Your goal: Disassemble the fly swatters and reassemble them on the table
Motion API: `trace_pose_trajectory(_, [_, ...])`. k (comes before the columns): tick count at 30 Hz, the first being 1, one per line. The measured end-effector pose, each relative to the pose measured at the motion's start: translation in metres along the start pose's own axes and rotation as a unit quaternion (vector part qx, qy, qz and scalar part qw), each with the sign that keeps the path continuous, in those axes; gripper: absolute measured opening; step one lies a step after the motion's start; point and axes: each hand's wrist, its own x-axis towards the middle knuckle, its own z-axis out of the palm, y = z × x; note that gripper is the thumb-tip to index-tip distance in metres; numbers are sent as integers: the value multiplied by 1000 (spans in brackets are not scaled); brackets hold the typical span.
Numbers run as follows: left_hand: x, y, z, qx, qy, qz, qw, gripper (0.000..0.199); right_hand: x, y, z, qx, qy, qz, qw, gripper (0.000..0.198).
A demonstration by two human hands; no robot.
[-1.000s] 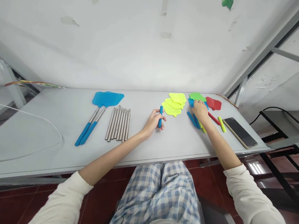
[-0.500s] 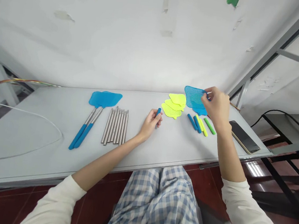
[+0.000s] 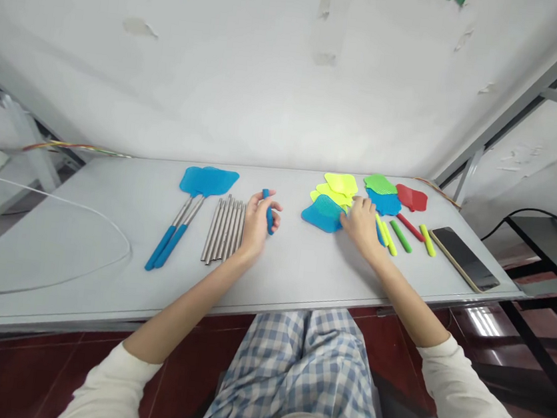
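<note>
My left hand, just right of several metal rods, is curled around a blue handle sleeve. My right hand pinches the stem end of a blue mesh fly swatter head. That head overlaps the front of several yellow swatter heads. Beneath and beside my right hand lie yellow sleeves, a green sleeve and a partly covered blue sleeve. Behind it rest green, blue and red swatter heads.
Two assembled blue fly swatters lie left of the rods. A phone rests near the table's right end, beside a yellow sleeve and a red sleeve. A white cable curves over the left side. The wall stands directly behind.
My right hand has carried the blue swatter head left and down, from the right pile to the yellow heads. My left hand has shifted left toward the rods, still holding the blue sleeve.
</note>
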Motion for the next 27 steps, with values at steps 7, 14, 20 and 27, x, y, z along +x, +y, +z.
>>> trace_pose_trajectory(7, [16,36,-58,49,38,31,998,24,-14,-87,47,-54,-144,-492,857,41])
trace_pose_trajectory(14, [18,36,-71,158,-16,31,987,27,-7,-102,68,-109,-113,-593,790,31])
trace_pose_trajectory(20, [38,16,-47,310,-97,118,938,31,-9,-102,62,-152,-78,-629,758,29])
trace_pose_trajectory(27, [59,-4,-34,374,-149,212,891,30,-6,-83,54,-177,-26,-657,732,22])
